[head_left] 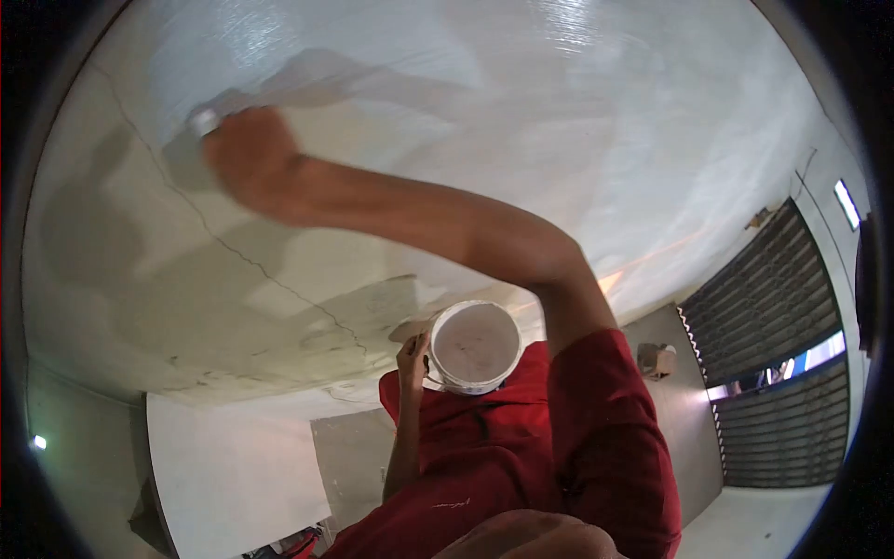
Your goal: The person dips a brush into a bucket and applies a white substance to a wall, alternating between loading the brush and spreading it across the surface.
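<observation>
My right hand [250, 160] is blurred and raised to the wall [391, 140] at the upper left. It is closed around what looks like a paintbrush [205, 121]; only a small pale end shows beyond the fingers. Wet, glossy white streaks cover the upper wall, while the lower left part looks yellower and duller. Close to my body, my left hand [413, 358] grips the side of a white bucket [477, 347] at its rim or handle. The bucket's mouth faces up, its inside is whitish, and how full it is cannot be made out.
A long crack [219, 240] runs down the wall. At lower left stands a large white panel [233, 466]. Dark slatted shutters [768, 289] are on the right, with a small box-like object [657, 361] on the floor before them. A light [39, 442] glows far left.
</observation>
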The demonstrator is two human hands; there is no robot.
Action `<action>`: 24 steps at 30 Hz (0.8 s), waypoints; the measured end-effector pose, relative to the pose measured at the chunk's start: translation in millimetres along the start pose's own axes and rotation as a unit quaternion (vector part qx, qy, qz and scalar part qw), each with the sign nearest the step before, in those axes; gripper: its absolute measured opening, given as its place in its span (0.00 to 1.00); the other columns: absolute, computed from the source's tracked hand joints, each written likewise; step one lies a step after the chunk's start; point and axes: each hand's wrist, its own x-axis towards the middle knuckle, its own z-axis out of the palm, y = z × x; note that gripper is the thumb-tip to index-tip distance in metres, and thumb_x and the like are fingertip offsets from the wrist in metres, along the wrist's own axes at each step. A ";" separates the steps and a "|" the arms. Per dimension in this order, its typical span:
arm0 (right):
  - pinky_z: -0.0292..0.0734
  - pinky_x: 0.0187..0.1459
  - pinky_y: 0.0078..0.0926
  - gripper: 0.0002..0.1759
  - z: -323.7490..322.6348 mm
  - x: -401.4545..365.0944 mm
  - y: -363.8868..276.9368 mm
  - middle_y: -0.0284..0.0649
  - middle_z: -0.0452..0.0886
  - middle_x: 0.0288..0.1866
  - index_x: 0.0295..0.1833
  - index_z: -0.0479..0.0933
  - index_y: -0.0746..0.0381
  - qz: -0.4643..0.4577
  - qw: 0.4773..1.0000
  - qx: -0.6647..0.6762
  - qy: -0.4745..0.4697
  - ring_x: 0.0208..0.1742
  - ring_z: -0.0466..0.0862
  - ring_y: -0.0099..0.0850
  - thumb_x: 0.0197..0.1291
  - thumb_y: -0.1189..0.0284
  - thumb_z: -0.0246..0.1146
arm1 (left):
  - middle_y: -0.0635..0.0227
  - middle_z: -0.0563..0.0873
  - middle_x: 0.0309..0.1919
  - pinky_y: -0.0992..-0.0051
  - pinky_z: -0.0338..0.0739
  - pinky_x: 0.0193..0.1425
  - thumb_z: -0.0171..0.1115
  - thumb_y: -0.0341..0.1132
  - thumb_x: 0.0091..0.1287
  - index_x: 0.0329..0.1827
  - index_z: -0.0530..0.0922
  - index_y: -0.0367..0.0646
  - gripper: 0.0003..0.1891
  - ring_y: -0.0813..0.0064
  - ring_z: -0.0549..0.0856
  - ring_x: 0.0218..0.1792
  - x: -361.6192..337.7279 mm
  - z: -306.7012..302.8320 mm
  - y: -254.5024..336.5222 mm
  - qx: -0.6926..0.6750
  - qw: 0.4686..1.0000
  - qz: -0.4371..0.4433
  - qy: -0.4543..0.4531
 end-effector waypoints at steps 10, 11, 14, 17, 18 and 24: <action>0.76 0.34 0.40 0.12 -131.1 -251.7 284.6 0.47 0.82 0.32 0.48 0.81 0.50 0.335 0.910 -0.199 0.142 0.33 0.82 0.47 0.57 0.67 0.63 | 0.85 0.62 0.16 0.85 0.52 0.16 0.58 0.49 0.68 0.29 0.73 0.50 0.15 0.92 0.59 0.14 -8.0 0.5 8.3 -0.020 1.000 -0.004 -0.014; 0.77 0.35 0.41 0.11 -144.5 -271.8 311.0 0.47 0.82 0.32 0.46 0.82 0.50 0.362 0.890 -0.248 0.128 0.34 0.82 0.47 0.56 0.66 0.62 | 0.85 0.62 0.16 0.85 0.52 0.16 0.58 0.50 0.67 0.29 0.73 0.50 0.15 0.92 0.59 0.14 -7.6 2.0 9.0 -0.019 1.000 0.001 -0.015; 0.78 0.37 0.44 0.09 -169.5 -311.8 362.1 0.49 0.83 0.32 0.40 0.83 0.56 0.423 0.824 -0.368 0.084 0.35 0.83 0.48 0.55 0.67 0.60 | 0.85 0.62 0.16 0.85 0.53 0.16 0.59 0.51 0.66 0.30 0.75 0.49 0.16 0.92 0.60 0.15 -9.4 1.0 7.2 -0.020 1.000 0.002 -0.020; 0.79 0.37 0.44 0.10 -171.9 -307.9 366.8 0.48 0.83 0.31 0.36 0.82 0.58 0.423 0.814 -0.386 0.098 0.35 0.83 0.48 0.55 0.69 0.56 | 0.86 0.61 0.16 0.85 0.50 0.16 0.60 0.48 0.66 0.30 0.75 0.48 0.14 0.93 0.58 0.14 -9.3 4.6 12.7 -0.019 1.000 0.005 -0.004; 0.79 0.37 0.43 0.10 -168.1 -299.1 362.1 0.48 0.83 0.31 0.36 0.82 0.57 0.423 0.813 -0.387 0.099 0.35 0.83 0.48 0.55 0.70 0.55 | 0.86 0.61 0.16 0.85 0.49 0.15 0.61 0.47 0.67 0.30 0.75 0.48 0.13 0.93 0.57 0.14 -10.9 5.7 13.9 -0.017 1.000 0.004 0.006; 0.77 0.27 0.35 0.08 -55.9 -201.5 207.6 0.45 0.80 0.22 0.31 0.79 0.65 0.253 0.903 -0.333 0.098 0.24 0.82 0.38 0.55 0.74 0.55 | 0.86 0.62 0.16 0.85 0.50 0.15 0.60 0.47 0.67 0.29 0.74 0.49 0.14 0.93 0.58 0.13 -2.2 2.3 -0.7 -0.052 0.998 0.006 -0.016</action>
